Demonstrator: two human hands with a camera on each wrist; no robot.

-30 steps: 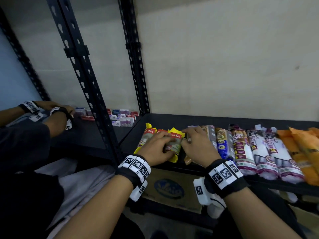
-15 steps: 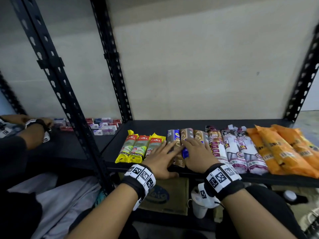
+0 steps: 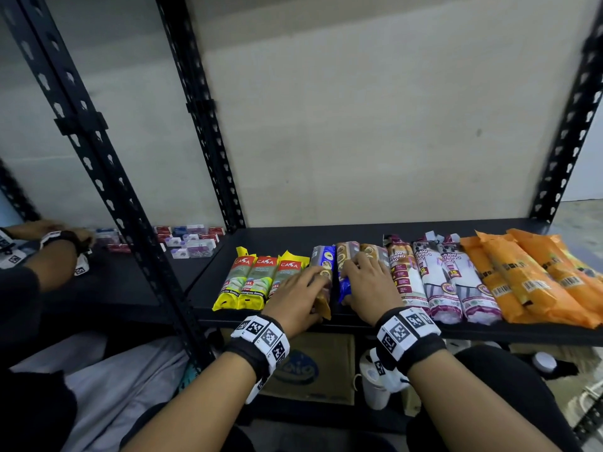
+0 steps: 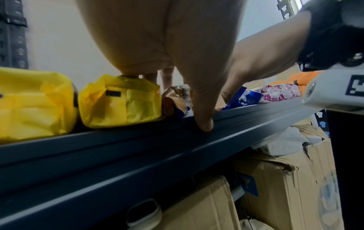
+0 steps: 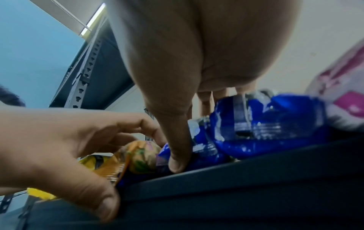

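Observation:
A row of wrapped roll packs lies on a black shelf (image 3: pixel 293 236). My left hand (image 3: pixel 303 291) rests with curved fingers on a brown and blue pack (image 3: pixel 323 261). Its thumb (image 4: pixel 202 124) presses the shelf's front rail. My right hand (image 3: pixel 365 282) lies beside it on a blue pack (image 3: pixel 345 287). In the right wrist view the right thumb (image 5: pixel 179 163) pushes against the blue pack (image 5: pixel 265 124) at its front end, with the fingers over its top. Three yellow packs (image 3: pixel 257 278) lie just left of my left hand.
Purple and white packs (image 3: pixel 440 282) and orange packs (image 3: pixel 528 275) fill the shelf to the right. A black upright post (image 3: pixel 107 190) stands at the left. Beyond it another person's hands (image 3: pixel 58 236) work near small boxes (image 3: pixel 192 239). Cardboard boxes (image 3: pixel 313 370) sit under the shelf.
Both hands moved right, off the yellow packs and onto the brown and blue packs. The right fingers have since curled more over the blue pack.

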